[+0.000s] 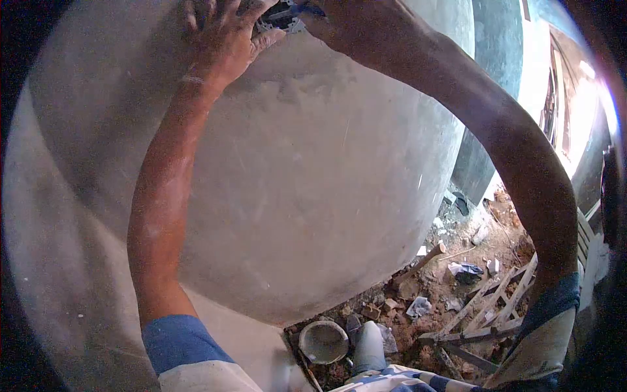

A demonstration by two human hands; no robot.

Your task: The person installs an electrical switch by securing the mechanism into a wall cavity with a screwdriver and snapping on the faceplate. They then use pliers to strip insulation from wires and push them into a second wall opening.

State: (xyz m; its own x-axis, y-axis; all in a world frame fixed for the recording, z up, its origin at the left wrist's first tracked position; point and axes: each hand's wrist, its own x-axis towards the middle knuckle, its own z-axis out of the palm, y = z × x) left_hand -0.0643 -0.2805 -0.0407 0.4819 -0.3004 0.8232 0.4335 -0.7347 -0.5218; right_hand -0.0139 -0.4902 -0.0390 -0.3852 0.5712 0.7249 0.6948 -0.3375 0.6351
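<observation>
Both my arms reach up to the top of a grey plastered wall (307, 170). My left hand (225, 36) lies flat on the wall with fingers spread, next to a small dark recess holding a metal part (282, 18). My right hand (333, 19) is at the same recess, mostly cut off by the frame's top edge; a bit of blue shows at its fingers, and what it holds is hidden.
Below lies a dirt floor with rubble and scraps (418, 304). A round grey bucket (323, 341) stands by the wall's foot. A wooden handle (418, 264) leans near the wall. A wooden ladder-like frame (486, 307) lies at right. A bright doorway (575, 124) opens at far right.
</observation>
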